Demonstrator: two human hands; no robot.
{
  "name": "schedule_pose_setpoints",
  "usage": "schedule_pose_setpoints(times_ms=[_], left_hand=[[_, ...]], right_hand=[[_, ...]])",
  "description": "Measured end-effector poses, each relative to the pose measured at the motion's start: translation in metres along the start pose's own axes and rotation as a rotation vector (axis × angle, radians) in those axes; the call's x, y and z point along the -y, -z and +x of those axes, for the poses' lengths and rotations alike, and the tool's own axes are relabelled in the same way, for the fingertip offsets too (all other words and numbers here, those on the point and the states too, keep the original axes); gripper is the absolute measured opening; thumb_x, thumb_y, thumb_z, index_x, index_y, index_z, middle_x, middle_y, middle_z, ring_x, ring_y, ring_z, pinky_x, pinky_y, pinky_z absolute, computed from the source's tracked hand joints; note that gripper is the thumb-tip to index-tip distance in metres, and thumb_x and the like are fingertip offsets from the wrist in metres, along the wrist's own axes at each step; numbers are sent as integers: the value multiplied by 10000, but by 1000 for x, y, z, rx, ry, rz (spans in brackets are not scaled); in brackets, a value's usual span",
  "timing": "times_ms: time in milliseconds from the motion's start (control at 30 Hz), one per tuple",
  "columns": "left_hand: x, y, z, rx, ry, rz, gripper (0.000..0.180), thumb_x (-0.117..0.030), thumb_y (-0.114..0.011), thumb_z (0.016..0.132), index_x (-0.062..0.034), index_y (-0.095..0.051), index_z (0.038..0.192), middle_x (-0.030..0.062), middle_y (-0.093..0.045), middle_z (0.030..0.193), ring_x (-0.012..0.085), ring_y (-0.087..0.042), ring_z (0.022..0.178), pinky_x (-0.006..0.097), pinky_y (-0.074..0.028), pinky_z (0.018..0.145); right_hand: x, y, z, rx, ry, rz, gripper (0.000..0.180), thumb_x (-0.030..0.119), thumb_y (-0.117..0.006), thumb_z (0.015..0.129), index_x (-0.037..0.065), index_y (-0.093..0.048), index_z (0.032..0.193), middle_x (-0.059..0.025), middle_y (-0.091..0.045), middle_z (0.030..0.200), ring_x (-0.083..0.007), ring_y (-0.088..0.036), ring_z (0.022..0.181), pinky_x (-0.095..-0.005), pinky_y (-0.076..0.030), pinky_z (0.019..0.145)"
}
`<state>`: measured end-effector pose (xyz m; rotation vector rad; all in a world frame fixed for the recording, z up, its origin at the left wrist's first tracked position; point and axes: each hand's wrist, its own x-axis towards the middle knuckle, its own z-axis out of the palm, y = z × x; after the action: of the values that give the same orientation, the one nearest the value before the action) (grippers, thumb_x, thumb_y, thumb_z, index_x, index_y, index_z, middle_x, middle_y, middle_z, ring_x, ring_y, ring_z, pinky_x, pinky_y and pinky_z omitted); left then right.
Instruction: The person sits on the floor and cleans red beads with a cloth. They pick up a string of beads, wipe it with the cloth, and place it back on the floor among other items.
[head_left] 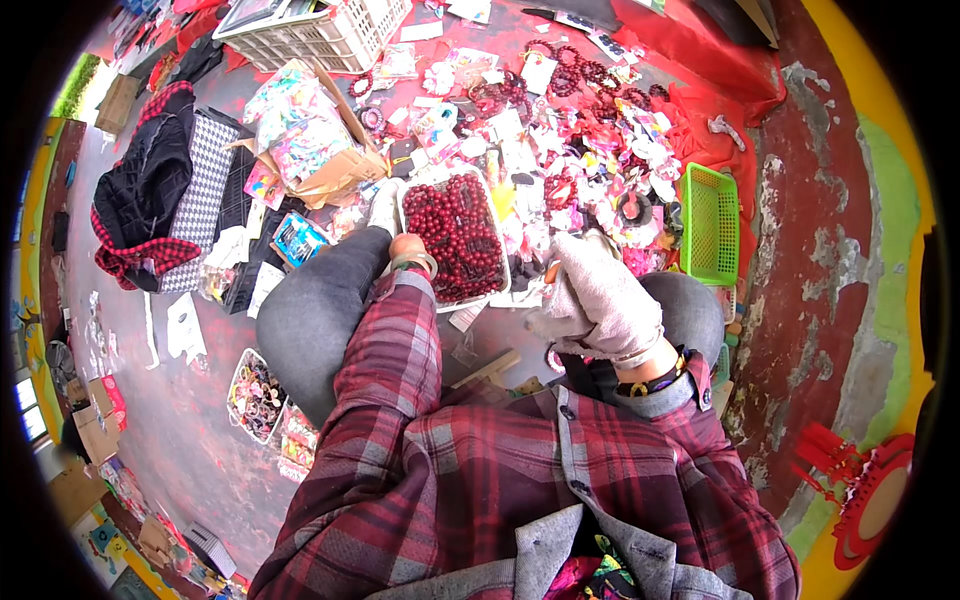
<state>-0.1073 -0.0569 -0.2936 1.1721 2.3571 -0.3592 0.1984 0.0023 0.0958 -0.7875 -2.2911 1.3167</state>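
A white plastic basket [506,245] filled with dark red bead bracelets [452,235] stands between my knees. My left hand [386,208], in a pale glove, is at the basket's left rim and appears to grip it; its fingers are partly hidden. To the right of the basket, my right hand [600,295] is held in front of my right knee. It wears a whitish cloth glove with an orange-brown fingertip showing. Its fingers are curled in, and whatever they hold is hidden.
Ahead lies a heap of small packaged accessories [620,170] on red cloth. A green basket [710,225] stands right, by a peeling wall. An open carton [335,165] and a dark jacket [150,180] are left. A basket of hair ties [256,395] sits beside my left leg.
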Motion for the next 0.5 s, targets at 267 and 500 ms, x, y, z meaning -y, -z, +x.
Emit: schedule_pose_setpoints(times_ms=[267,500], left_hand=[[-13,17,-11,-104,31,8,178,-143,-535,799,-73,-687,859,141,-662,871,257,-650,827,356,-511,695],[-102,160,-95,260,-2,-1823,314,-177,-510,869,-15,-527,1138,116,-583,1082,223,-559,999,340,-445,859]], right_hand=[[8,-11,-8,169,602,-1018,146,106,-569,537,53,-568,672,-63,-473,530,-223,-484,477,-357,-383,417],[-67,-37,-57,519,298,457,159,141,-553,839,-1,-603,888,-81,-603,837,-205,-592,777,-313,-481,748]])
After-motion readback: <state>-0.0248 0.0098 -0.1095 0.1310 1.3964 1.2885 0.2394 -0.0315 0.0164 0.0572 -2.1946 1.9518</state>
